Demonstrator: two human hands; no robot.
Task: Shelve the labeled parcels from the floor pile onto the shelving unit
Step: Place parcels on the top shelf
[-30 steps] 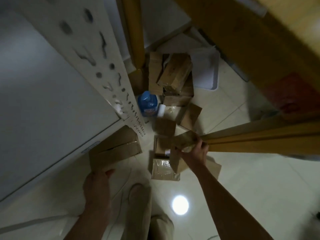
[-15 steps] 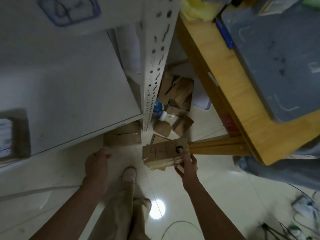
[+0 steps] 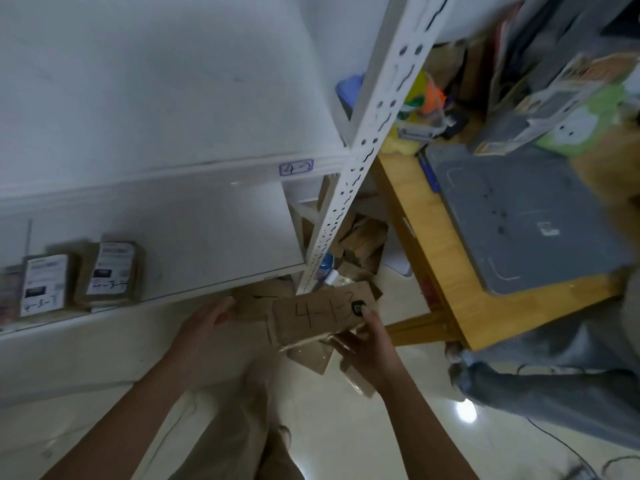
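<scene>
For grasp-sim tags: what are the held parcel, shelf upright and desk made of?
Parcel: matte brown cardboard, handwritten 4-1-3 on it.
Shelf upright: white painted metal, probably steel, given punched slots.
Desk: smooth pale wood or laminate; grain too blurred to tell.

A wooden table (image 3: pixel 433 258) stood to the right, and a grey mat (image 3: pixel 526 216) covered most of its top. Beyond the mat the tabletop was crowded: a green and white box (image 3: pixel 585 123) lay at the far right, and yellow (image 3: pixel 398 145) and orange (image 3: pixel 433 95) items sat at the far left corner, too blurred to name. On the floor (image 3: pixel 381 438) left of the table stood a blue bottle (image 3: pixel 325 263). A leg in blue-grey jeans (image 3: pixel 554 386) reached in from the right, below the table's near corner. A bright spot of light (image 3: pixel 465 412) shone on the glossy tiles just beside it, and a thin cable (image 3: pixel 568 448) trailed nearby.
</scene>
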